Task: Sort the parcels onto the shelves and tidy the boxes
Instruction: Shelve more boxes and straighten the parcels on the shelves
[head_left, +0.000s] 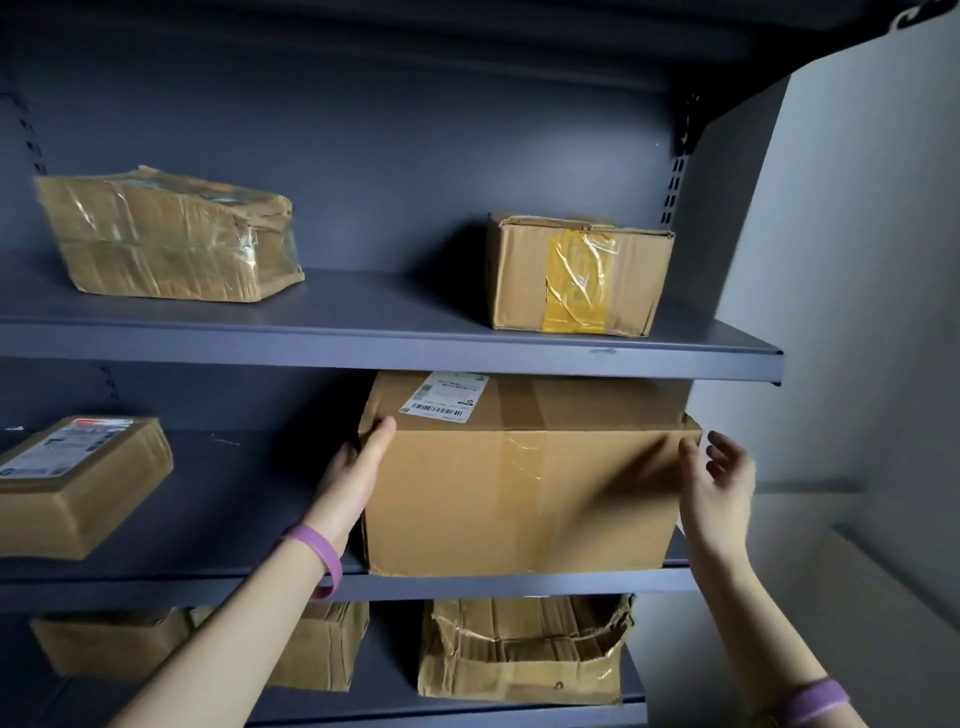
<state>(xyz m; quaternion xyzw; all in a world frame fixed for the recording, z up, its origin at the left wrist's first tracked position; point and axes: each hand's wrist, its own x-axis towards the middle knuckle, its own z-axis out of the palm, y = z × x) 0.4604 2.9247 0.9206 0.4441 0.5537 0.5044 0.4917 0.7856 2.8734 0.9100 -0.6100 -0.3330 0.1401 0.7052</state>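
A large brown cardboard box (519, 483) with a white shipping label on top sits on the middle shelf (234, 582), its front overhanging the shelf edge slightly. My left hand (363, 457) lies flat against the box's left side with straight fingers, the thumb near the top edge. My right hand (719, 478) hovers at the box's right front corner with fingers spread and relaxed, just off the cardboard.
The upper shelf (389, 348) carries a crushed taped parcel (166, 239) at left and a small box with yellow tape (576, 275) at right. A flat labelled parcel (78, 483) lies left on the middle shelf. Worn boxes (524, 649) fill the bottom shelf. A grey wall (857, 312) stands right.
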